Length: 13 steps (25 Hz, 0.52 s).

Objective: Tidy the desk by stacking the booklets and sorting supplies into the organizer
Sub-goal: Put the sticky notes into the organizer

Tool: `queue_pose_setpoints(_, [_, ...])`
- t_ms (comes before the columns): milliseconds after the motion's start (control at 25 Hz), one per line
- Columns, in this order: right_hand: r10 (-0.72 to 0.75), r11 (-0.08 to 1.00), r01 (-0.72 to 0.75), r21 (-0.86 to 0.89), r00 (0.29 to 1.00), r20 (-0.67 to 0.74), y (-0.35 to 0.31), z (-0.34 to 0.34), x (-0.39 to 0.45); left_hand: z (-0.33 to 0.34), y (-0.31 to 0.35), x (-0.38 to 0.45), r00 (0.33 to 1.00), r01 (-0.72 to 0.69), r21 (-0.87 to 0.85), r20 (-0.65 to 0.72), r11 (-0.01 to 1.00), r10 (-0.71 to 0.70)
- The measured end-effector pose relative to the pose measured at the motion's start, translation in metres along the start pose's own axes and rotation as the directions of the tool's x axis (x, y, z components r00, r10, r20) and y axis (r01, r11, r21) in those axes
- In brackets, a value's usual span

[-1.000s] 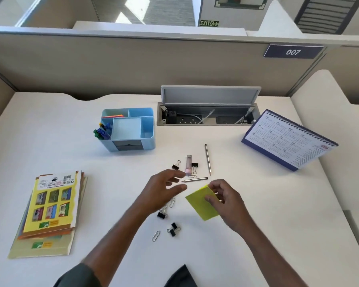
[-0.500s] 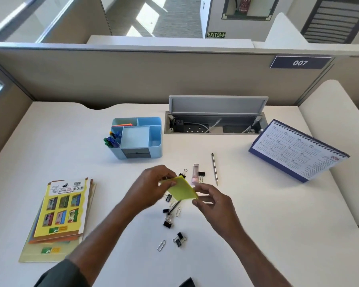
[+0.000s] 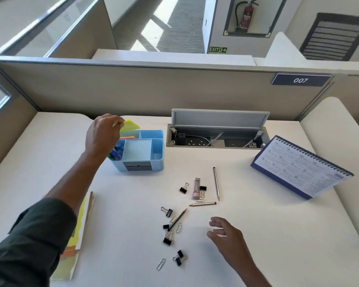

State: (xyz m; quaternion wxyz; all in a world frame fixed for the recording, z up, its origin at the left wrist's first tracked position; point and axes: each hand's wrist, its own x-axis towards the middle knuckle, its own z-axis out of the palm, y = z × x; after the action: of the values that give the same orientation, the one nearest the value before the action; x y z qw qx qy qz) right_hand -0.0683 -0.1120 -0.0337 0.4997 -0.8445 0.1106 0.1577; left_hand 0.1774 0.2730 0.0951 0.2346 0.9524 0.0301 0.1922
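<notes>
The left hand (image 3: 104,133) is raised over the rear left corner of the blue organizer (image 3: 140,151), with a yellow sticky-note pad (image 3: 130,125) pinched between its fingertips. Markers (image 3: 114,153) are seen in the organizer's left compartment, partly hidden by the hand. The right hand (image 3: 226,233) is held low over the desk (image 3: 257,235), fingers relaxed, nothing gripped. Loose binder clips (image 3: 167,240), paper clips (image 3: 160,264), a dark pencil (image 3: 177,219), two silver pencils (image 3: 216,183) and a pink tube (image 3: 196,188) are scattered between the hands. Stacked booklets (image 3: 85,216) lie at the left, largely covered by the sleeve (image 3: 29,241). A desk calendar (image 3: 301,168) stands at the right.
</notes>
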Motion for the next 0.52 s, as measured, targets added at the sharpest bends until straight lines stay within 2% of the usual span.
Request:
queue_pose_setpoints(160, [-0.008,0.999,0.007,-0.033,1.000,-0.025,0.009,-0.002,0.005,0.019,-0.010,0.010,0.988,0.020,0.158,0.146,0.987,-0.043])
queue_pose_setpoints(240, [-0.007,0.999,0.005,-0.040,0.999,-0.047,0.010,-0.003,0.010,0.026,-0.012,0.009,0.983,0.018,0.202,0.176,0.979,-0.055])
queue_pose_setpoints(520, [0.011,1.000,-0.011,0.002,0.987,-0.161,-0.006,-0.013,0.050,0.022,-0.008,0.030,0.994,0.058,0.220,0.074,0.974,-0.076])
